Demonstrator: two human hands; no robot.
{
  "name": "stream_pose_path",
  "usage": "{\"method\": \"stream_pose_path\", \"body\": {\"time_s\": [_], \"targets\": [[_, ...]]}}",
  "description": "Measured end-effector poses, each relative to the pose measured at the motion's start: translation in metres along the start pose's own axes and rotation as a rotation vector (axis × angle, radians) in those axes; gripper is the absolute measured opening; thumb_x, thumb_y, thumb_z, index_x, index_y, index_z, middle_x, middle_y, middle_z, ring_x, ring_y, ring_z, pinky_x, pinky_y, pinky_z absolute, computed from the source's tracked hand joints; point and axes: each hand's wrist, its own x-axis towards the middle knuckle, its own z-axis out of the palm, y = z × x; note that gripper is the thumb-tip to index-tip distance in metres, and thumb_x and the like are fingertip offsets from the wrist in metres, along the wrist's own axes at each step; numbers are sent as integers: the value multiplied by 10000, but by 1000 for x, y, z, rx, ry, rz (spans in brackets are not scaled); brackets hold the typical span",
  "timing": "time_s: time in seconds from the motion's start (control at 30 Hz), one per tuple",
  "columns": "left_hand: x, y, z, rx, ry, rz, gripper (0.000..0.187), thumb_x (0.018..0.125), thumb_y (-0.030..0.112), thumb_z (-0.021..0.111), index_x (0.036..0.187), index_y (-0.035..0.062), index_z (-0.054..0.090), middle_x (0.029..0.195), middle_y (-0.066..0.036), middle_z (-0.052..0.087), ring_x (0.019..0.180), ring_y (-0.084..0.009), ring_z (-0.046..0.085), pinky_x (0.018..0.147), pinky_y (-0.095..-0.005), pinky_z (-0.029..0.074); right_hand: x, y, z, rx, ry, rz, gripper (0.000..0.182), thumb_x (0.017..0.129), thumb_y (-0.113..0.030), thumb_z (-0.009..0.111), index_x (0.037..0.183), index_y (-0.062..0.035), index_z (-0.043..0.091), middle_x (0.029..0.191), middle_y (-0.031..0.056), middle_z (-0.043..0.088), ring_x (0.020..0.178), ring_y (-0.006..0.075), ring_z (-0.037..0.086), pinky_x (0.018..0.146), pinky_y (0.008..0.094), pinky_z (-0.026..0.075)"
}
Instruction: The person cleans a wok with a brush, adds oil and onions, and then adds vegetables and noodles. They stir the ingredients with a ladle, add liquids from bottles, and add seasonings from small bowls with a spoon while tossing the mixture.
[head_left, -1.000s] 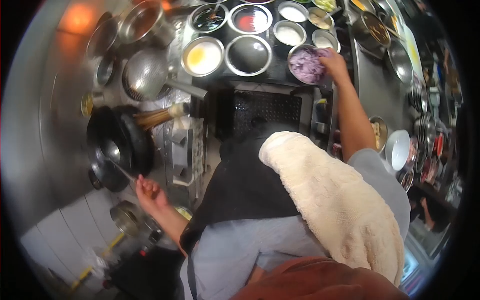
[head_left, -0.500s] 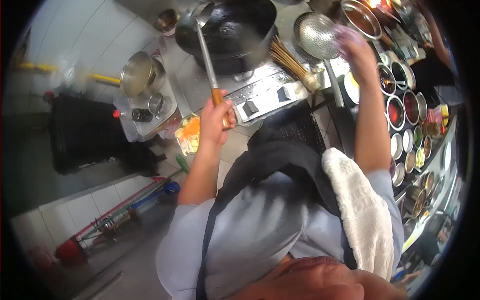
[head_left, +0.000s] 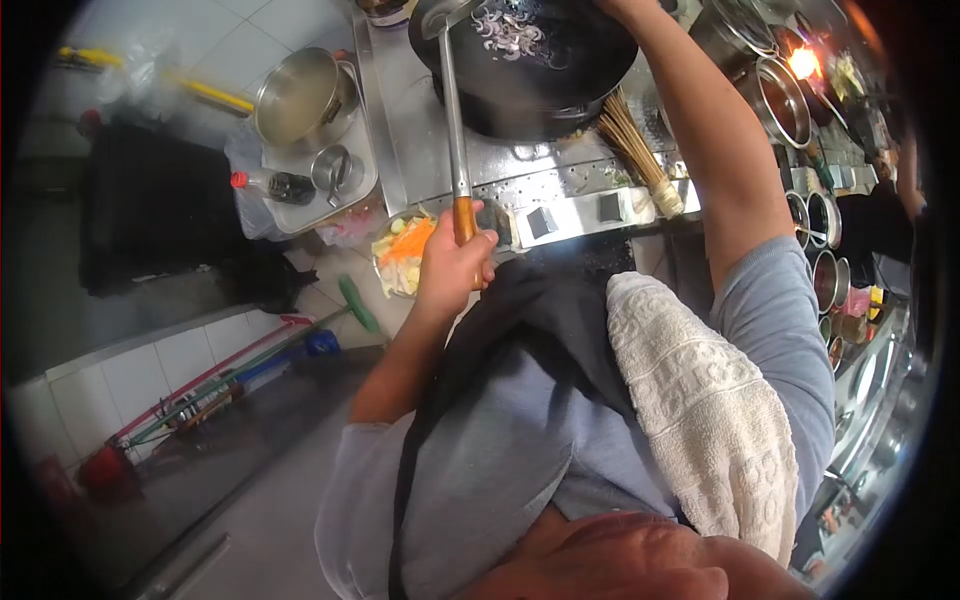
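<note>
Onion: pale purple slivers [head_left: 510, 35] lie loosely scattered in the wok [head_left: 590, 72], a few apart from the main patch.
Wok: at the far side of the stove [head_left: 575, 155], behind its front edge and knobs.
Ladle: the ladle [head_left: 453, 110] reaches over the wok's near-left rim, its bowl to the left of the slivers and apart from them; whether it rests on the metal I cannot tell.
Stirring: best done, I judge, by sweeping the bowl low along the wok wall, under the slivers, then spreading them so that none sits in a clump.
Grip: a firm hold well back on the wood should keep the left hand clear of heat; a loose wrist would help the scoop turn.
Left hand: the left hand [head_left: 458, 262] is in front of the stove's front edge, fingers wrapped around the wooden handle; elbow bent, forearm angled forward and slightly inward.
Right hand: the right hand [head_left: 622, 8] is at the wok's right rim, cut off by the view; whether its fingers are spread, pressed together or pinching anything, I cannot tell.
Right arm: stretched far forward past the brush [head_left: 628, 137], elbow outward; that forearm would be safer kept high over the rim.
</note>
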Motion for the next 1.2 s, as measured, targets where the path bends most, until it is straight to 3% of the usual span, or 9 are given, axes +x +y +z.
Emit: {"method": "stream_pose_path", "body": {"time_s": [0.27,0.37,0.4,0.43,0.6,0.8,0.87,0.97,1.2], "targets": [[31,12,62,57,69,81,505,932,68,600,1393,-10,410,813,-44,560,532,-107,513,482,-266,417,51,42,57,-591,-278,-408,244,842,-179,590,988,-47,736,956,241,712,859,412,693,796,488,549],[50,14,96,64,110,119,499,943,79,604,1396,-8,414,810,-34,556,544,-99,521,478,-261,418,5,48,48,77,326,-395,219,893,-189,582,755,-46,674,696,145,675,613,312,659,599,425,550],[57,14,109,75,133,160,495,950,86,604,1397,-6,414,808,-30,554,548,-96,523,475,-262,420,3,64,55,156,-21,-319,688,937,-527,641,1405,-31,544,1031,146,713,833,215,713,650,332,583],[68,9,122,104,159,184,489,959,101,608,1396,0,411,810,-26,553,559,-94,528,485,-265,438,-31,38,30,520,-452,34,760,942,-618,579,1425,-34,523,1070,143,705,853,204,688,657,345,564],[109,-4,176,499,39,444,427,940,180,669,1286,-11,508,881,-90,591,727,-197,606,629,-337,500,-129,14,16,505,-500,245,423,865,-250,676,1138,51,558,1014,308,680,983,455,672,876,472,524],[175,-26,175,964,248,1025,318,836,163,711,1116,26,649,1063,-106,590,1086,-321,546,940,-466,427,-101,99,51,253,-337,61,404,842,-164,635,1193,31,587,1028,328,675,1043,486,643,900,496,516],[199,-43,167,1112,269,955,199,844,136,671,1020,43,663,1016,-104,586,1010,-307,557,912,-446,438,-104,108,50,319,-403,-23,433,833,-140,615,1242,3,607,1047,327,677,1054,474,644,910,489,517],[215,-56,159,1088,305,982,118,827,100,658,938,61,666,980,-92,572,986,-312,553,906,-439,444,-128,95,-22,494,-764,182,585,829,-127,643,1399,-28,560,792,142,663,646,164,613,624,321,516],[197,-52,154,958,256,1049,52,775,47,661,826,56,656,956,-83,580,967,-302,580,912,-427,466,-162,127,-46,655,-830,311,547,858,-89,596,1402,-36,564,774,100,656,610,173,608,572,322,498]]}}
